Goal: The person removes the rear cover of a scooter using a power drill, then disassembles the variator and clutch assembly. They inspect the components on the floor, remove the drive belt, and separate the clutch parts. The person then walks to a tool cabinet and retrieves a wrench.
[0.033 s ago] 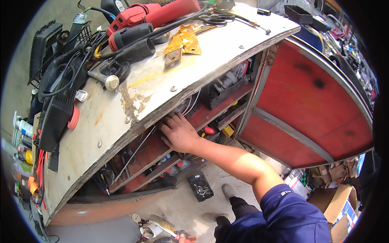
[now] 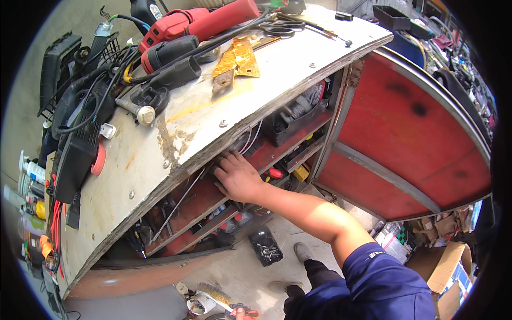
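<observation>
My right hand [image 2: 237, 178] reaches into the upper red shelf [image 2: 200, 194] of a cabinet, under the worktop's front edge. Its fingers are apart and slightly bent, their tips partly in shadow, and I see nothing held. Beside it a thin metal rod [image 2: 178, 205] slants across the shelf, and white wires [image 2: 253, 140] hang just right of the fingers. At the bottom edge only a small part of my left hand [image 2: 240, 313] shows, closed on a red-handled tool [image 2: 250, 314] whose kind I cannot make out.
The white worktop [image 2: 208, 114] carries a red power tool [image 2: 170, 26], cables and an orange-coated metal bracket [image 2: 240, 58]. A red cabinet door [image 2: 405, 122] stands open at right. A black tray of metal parts [image 2: 265, 246] lies on the floor near a cardboard box [image 2: 445, 266].
The view has shifted very slightly. Both hands keep essentially the same positions, and nothing has visibly been picked up or let go.
</observation>
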